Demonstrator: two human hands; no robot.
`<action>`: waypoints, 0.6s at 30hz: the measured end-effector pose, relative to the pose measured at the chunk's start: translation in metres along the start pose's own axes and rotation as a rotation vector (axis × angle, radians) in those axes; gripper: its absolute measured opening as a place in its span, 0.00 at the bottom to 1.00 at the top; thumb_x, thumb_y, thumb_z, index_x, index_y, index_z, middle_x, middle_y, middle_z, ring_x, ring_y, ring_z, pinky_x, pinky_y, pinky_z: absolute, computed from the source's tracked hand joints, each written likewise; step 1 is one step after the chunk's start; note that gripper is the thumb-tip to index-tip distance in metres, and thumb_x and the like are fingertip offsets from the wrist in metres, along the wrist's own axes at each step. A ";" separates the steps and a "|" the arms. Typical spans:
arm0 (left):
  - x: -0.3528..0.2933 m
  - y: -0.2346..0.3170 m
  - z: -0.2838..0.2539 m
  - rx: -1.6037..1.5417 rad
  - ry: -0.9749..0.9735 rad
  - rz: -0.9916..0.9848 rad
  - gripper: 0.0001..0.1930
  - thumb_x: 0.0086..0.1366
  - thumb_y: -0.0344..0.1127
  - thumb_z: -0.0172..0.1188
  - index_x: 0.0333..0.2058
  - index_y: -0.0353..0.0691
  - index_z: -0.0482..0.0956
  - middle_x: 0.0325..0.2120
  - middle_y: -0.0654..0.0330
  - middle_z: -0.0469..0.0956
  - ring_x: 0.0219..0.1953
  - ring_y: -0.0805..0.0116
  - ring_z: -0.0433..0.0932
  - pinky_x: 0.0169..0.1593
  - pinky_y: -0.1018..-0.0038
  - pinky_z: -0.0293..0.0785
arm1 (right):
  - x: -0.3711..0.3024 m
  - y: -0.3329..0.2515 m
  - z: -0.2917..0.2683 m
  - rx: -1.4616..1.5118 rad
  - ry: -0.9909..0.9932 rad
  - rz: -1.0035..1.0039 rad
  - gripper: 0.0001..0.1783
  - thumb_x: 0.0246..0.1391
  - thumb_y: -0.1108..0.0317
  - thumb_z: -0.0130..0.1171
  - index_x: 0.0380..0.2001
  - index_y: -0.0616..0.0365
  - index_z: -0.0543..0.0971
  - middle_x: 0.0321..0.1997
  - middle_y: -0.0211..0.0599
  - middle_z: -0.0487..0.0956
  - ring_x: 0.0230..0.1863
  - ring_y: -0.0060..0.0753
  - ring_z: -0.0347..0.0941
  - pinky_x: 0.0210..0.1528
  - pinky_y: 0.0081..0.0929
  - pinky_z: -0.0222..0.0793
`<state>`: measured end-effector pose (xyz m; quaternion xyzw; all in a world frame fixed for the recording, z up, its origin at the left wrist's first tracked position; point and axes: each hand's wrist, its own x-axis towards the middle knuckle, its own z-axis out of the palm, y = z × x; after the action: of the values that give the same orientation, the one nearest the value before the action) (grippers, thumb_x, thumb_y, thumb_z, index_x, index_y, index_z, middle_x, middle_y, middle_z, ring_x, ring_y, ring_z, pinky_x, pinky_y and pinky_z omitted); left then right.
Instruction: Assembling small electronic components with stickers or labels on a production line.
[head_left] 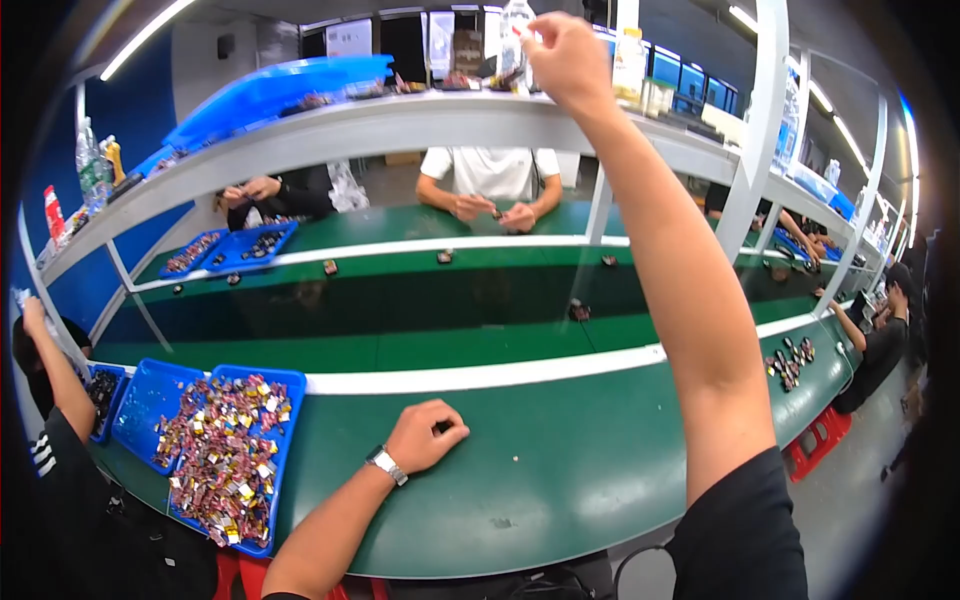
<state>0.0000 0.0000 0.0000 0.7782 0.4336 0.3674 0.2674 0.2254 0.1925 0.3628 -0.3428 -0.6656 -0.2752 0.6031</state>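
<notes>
My left hand (425, 437) rests on the green worktop (560, 480) with its fingers curled; inside the curl is a dark spot, and I cannot tell whether it is shadow or a small part. My right arm reaches up over the metal shelf (440, 125). There my right hand (572, 62) is closed in a pinch on a small red-and-white thing, too small to name, in front of a clear plastic bottle (515, 45). Left of my left hand, a blue tray (298, 400) holds a heap of small parts with pink, yellow and silver bits.
A second blue tray (140, 400) overlaps the full one. Small parts lie spaced along the dark conveyor belt (400, 310). Across it a person in a white shirt (490, 175) handles a part. A shelf post (757, 130) stands right of my arm. Black parts (790, 362) lie at the right.
</notes>
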 end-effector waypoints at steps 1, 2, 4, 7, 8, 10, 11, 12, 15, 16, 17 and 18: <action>0.000 0.002 -0.003 -0.014 0.021 -0.019 0.06 0.59 0.34 0.66 0.28 0.38 0.82 0.26 0.58 0.80 0.26 0.65 0.77 0.33 0.72 0.74 | -0.017 -0.007 -0.016 0.071 0.127 -0.109 0.10 0.52 0.65 0.63 0.35 0.58 0.84 0.33 0.40 0.83 0.37 0.34 0.80 0.44 0.33 0.74; -0.002 -0.003 -0.007 -0.018 0.029 -0.005 0.06 0.59 0.33 0.66 0.28 0.37 0.82 0.27 0.58 0.80 0.26 0.64 0.77 0.33 0.72 0.74 | -0.042 -0.018 -0.033 0.131 0.131 -0.131 0.08 0.51 0.67 0.62 0.33 0.58 0.83 0.32 0.40 0.82 0.36 0.37 0.79 0.42 0.33 0.73; -0.003 -0.005 0.012 -0.036 0.075 -0.020 0.08 0.61 0.33 0.63 0.27 0.35 0.80 0.24 0.56 0.77 0.24 0.63 0.74 0.30 0.70 0.71 | -0.114 -0.013 -0.064 0.171 0.069 -0.102 0.05 0.51 0.71 0.60 0.31 0.58 0.82 0.30 0.40 0.81 0.33 0.39 0.78 0.39 0.33 0.73; 0.002 -0.009 0.011 0.003 0.063 -0.001 0.11 0.63 0.34 0.60 0.24 0.33 0.77 0.20 0.54 0.73 0.21 0.59 0.70 0.27 0.66 0.66 | -0.218 0.032 -0.071 0.166 -0.139 0.215 0.06 0.52 0.70 0.60 0.31 0.60 0.82 0.28 0.40 0.80 0.32 0.40 0.78 0.37 0.33 0.73; 0.001 -0.013 0.014 0.018 0.054 0.005 0.12 0.63 0.35 0.61 0.24 0.33 0.77 0.20 0.54 0.73 0.21 0.56 0.69 0.27 0.65 0.65 | -0.254 0.061 -0.071 0.096 -0.274 0.397 0.09 0.52 0.67 0.61 0.34 0.60 0.82 0.30 0.43 0.81 0.34 0.42 0.78 0.40 0.34 0.73; 0.003 -0.011 0.016 0.064 0.006 0.042 0.13 0.63 0.36 0.62 0.23 0.33 0.76 0.20 0.54 0.73 0.21 0.56 0.70 0.27 0.64 0.65 | -0.330 0.132 -0.075 -0.143 -0.500 0.599 0.20 0.50 0.58 0.66 0.41 0.62 0.81 0.37 0.46 0.82 0.39 0.44 0.79 0.44 0.35 0.74; 0.004 -0.009 0.016 0.129 -0.027 0.065 0.14 0.63 0.36 0.62 0.22 0.34 0.76 0.19 0.55 0.73 0.21 0.56 0.70 0.27 0.64 0.66 | -0.360 0.155 -0.072 -0.291 -0.600 0.617 0.27 0.49 0.53 0.69 0.45 0.64 0.80 0.41 0.48 0.82 0.41 0.44 0.79 0.46 0.36 0.74; 0.002 -0.006 0.017 0.133 -0.028 0.055 0.14 0.63 0.36 0.62 0.22 0.34 0.76 0.19 0.55 0.73 0.21 0.56 0.70 0.27 0.64 0.66 | -0.379 0.156 -0.065 -0.320 -0.669 0.702 0.34 0.47 0.48 0.69 0.48 0.67 0.78 0.44 0.51 0.81 0.45 0.48 0.78 0.49 0.38 0.72; -0.010 0.013 0.023 0.032 -0.209 0.298 0.12 0.62 0.33 0.63 0.21 0.36 0.76 0.21 0.56 0.75 0.25 0.58 0.75 0.30 0.67 0.72 | -0.392 0.141 -0.045 -0.327 -0.796 0.822 0.41 0.45 0.43 0.69 0.48 0.73 0.75 0.47 0.59 0.78 0.51 0.55 0.75 0.54 0.44 0.71; -0.013 0.020 0.030 0.029 -0.256 0.353 0.11 0.61 0.33 0.63 0.22 0.36 0.76 0.22 0.57 0.76 0.26 0.59 0.76 0.31 0.67 0.73 | -0.395 0.138 -0.040 -0.376 -0.741 0.790 0.41 0.44 0.44 0.70 0.48 0.73 0.75 0.47 0.59 0.78 0.51 0.56 0.75 0.54 0.44 0.71; -0.013 0.027 0.035 0.024 -0.303 0.408 0.10 0.61 0.32 0.63 0.23 0.37 0.76 0.24 0.57 0.77 0.28 0.59 0.77 0.32 0.67 0.73 | -0.396 0.137 -0.036 -0.425 -0.685 0.757 0.41 0.43 0.44 0.71 0.48 0.73 0.75 0.46 0.59 0.78 0.51 0.56 0.75 0.54 0.44 0.71; -0.013 0.031 0.037 0.049 -0.349 0.410 0.09 0.61 0.32 0.64 0.24 0.37 0.76 0.26 0.57 0.78 0.30 0.59 0.77 0.34 0.66 0.74 | -0.396 0.144 -0.034 -0.406 -0.668 0.750 0.36 0.42 0.50 0.73 0.46 0.70 0.77 0.45 0.57 0.79 0.49 0.55 0.76 0.52 0.43 0.72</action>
<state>0.0396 -0.0295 -0.0034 0.9075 0.2234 0.2635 0.2391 0.3742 0.2048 -0.0330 -0.7354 -0.5864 -0.0403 0.3372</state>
